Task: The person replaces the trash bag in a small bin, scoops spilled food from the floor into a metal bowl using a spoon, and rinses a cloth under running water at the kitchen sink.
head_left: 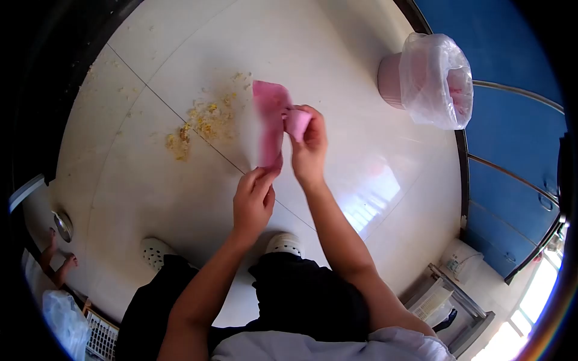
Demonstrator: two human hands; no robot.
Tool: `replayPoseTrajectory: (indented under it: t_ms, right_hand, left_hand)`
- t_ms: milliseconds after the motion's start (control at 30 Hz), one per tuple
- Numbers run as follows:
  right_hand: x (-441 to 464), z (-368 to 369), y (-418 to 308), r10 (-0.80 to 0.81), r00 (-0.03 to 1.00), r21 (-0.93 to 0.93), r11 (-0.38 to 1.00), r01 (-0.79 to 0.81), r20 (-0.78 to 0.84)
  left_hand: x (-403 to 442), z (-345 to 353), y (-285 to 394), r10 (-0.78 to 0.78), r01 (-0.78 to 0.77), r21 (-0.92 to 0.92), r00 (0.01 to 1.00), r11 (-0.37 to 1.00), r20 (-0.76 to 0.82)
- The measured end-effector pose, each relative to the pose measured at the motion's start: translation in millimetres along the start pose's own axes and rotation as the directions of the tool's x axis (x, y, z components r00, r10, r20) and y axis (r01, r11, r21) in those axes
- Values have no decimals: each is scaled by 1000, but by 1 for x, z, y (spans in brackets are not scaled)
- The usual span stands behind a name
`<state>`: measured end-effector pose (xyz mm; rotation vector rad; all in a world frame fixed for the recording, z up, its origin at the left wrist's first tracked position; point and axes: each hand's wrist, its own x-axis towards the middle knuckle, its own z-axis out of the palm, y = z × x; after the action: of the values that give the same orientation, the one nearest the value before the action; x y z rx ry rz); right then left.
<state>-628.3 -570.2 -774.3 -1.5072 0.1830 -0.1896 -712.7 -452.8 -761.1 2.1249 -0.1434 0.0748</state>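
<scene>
A pink cloth [272,123] hangs between my two hands above the tiled floor, partly blurred. My left hand [254,195] pinches its lower end between thumb and fingers. Higher up and to the right, my right hand [310,144] is closed on a bunched part of the same cloth. On the floor left of the cloth lies a scattered heap of yellowish crumbs [208,120], with smaller bits spread farther left. The hands and cloth are apart from the crumbs.
A pink bin [391,78] lined with a clear plastic bag [430,78] stands at the upper right, beside blue cabinets [500,132]. A white bucket [462,259] sits lower right. At left are a round metal lid-like object [62,226] and another person's bare feet [67,265].
</scene>
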Motion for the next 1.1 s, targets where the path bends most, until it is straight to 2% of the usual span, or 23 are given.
replayPoseTrajectory:
  t_ms: [33, 133, 167, 233, 300, 333, 367, 433, 467, 500, 567, 600, 633, 700, 733, 767, 833, 867, 900, 967, 1000, 1067, 1100]
  right_hand:
    - [0, -13, 1, 47, 999, 57, 997, -46, -14]
    - [1, -53, -10, 128, 973, 167, 981, -96, -193]
    - [0, -66, -9, 107, 965, 137, 988, -76, -239]
    - [-3, -86, -9, 108, 923, 106, 992, -73, -369]
    - [-5, -110, 18, 48, 859, -13, 998, -63, -509]
    - [-7, -120, 35, 19, 851, -136, 985, -106, -525]
    - [-7, -121, 48, -38, 819, -407, 880, -244, -573]
    - [1, -108, 63, -208, 895, -675, 726, -130, -395]
    - [8, -98, 65, -328, 888, -763, 645, -39, -323]
    - [17, -92, 71, -340, 885, -761, 649, -24, -318]
    - [35, -71, 74, -374, 907, -744, 659, 112, -194]
    - [45, -59, 73, -368, 926, -746, 639, 188, -83]
    - [54, -46, 70, -362, 932, -737, 621, 266, 32]
    - [60, -13, 61, -238, 970, -702, 683, 201, 46]
    - [62, 2, 50, -6, 1000, -444, 896, -9, -31]
    - [62, 10, 35, -10, 999, -441, 898, -5, -32]
    - [51, 24, -9, 63, 996, -226, 971, -74, -57]
    - [45, 23, -24, -19, 1000, -60, 998, 19, 6]
    - [39, 19, -35, 66, 998, 105, 992, -68, 24]
    - [32, 8, -64, 267, 956, 438, 850, -293, 121]
    - [25, 4, -79, 281, 953, 444, 844, -300, 109]
    - [13, -4, -109, 369, 900, 664, 616, -423, 232]
    - [5, -7, -128, 374, 901, 675, 609, -417, 220]
  left_hand:
    - [-2, 0, 2, 5, -5, 2, 1000, 1000, 0]
    - [-3, 5, 17, -29, 33, -57, 997, 998, 74]
    - [-1, 12, 22, 27, -26, -29, 998, 999, 58]
    - [-1, 38, 27, 40, -30, -86, 993, 996, 115]
    - [0, 68, 23, 99, -81, -114, 981, 990, 165]
    - [3, 75, 24, 91, -80, -55, 964, 995, 251]
    - [4, 82, 18, 86, -75, -55, 966, 996, 246]
    - [12, 95, 5, 107, -131, 63, 949, 989, 296]
    - [16, 93, -2, 63, -91, 67, 938, 994, 341]
    - [20, 92, -7, 62, -89, 65, 937, 994, 343]
    - [27, 87, -16, 42, -44, 6, 974, 999, 223]
    - [33, 77, -18, -70, 82, -31, 957, 996, 282]
    - [36, 71, -21, -67, 79, -33, 957, 996, 282]
    - [41, 58, -25, -59, 57, 39, 997, 998, 49]
    - [45, 48, -23, -63, 63, 28, 998, 998, 9]
    - [48, 39, -19, -58, 58, 30, 998, 998, 7]
    - [49, 20, -11, -82, 80, -61, 996, 995, -21]
    - [49, 8, -2, -83, 78, -78, 994, 994, -64]
    - [46, -3, 9, -91, 81, -96, 991, 992, -101]
    - [37, -24, 26, -150, 140, -84, 981, 987, -121]
    - [34, -37, 38, -164, 156, -66, 978, 986, -127]
    - [30, -62, 65, -173, 169, -40, 978, 985, -117]
    - [27, -75, 83, -156, 157, -4, 981, 988, -113]
